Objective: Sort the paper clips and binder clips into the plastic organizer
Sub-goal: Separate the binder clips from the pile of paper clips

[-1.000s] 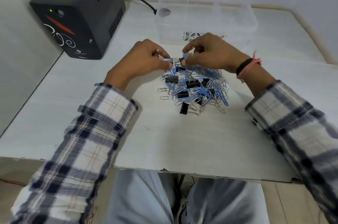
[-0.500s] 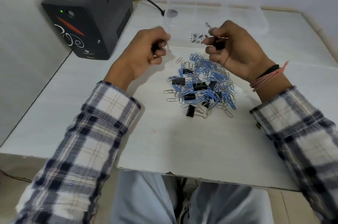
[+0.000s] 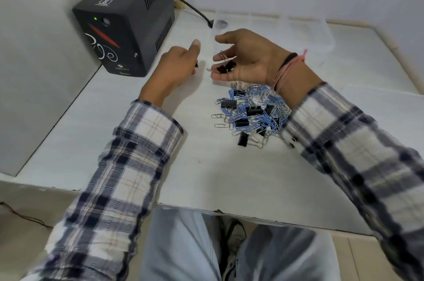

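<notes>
White tabletop [image 3: 137, 154] against pale walls, black power unit [image 3: 128, 19] at upper left. Clear plastic organizer [image 3: 298, 30] sat at upper centre, directly above the right hand [image 3: 247, 60], the nearer one. That hand lay palm-up, fingers loosely cupped around a black binder clip [image 3: 226, 67], long axis roughly horizontal. Left hand [image 3: 176, 67] curled, thumb up; contents unclear. Mixed clip pile [image 3: 250, 113] lay below the right wrist.

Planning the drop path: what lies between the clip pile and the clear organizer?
In the head view, the right hand holding a binder clip hangs over bare table.
</notes>
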